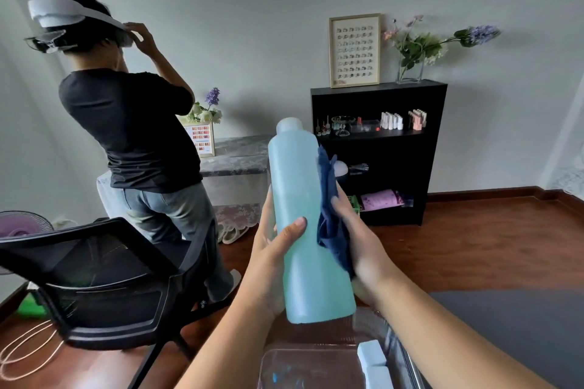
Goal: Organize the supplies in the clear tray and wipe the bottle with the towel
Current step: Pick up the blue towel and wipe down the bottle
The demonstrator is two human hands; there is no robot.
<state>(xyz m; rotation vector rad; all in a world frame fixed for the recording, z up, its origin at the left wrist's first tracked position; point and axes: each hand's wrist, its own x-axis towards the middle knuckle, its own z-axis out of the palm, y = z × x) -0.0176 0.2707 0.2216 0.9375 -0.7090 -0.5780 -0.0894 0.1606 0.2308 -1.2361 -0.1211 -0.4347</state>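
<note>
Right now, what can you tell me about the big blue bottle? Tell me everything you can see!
The bottle is tall, round, cloudy plastic, pale blue-green almost to its whitish cap. It is held nearly upright in the air above the clear tray. The left hand grips its left side, thumb across the front. The right hand presses a dark blue towel against its right side.

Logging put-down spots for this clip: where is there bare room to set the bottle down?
The clear tray looks mostly bare on its floor left of the pale blocks, directly under the bottle. The dark tabletop to the right of the tray is also free. Crowded: the tray's right edge, where the blocks sit.
</note>
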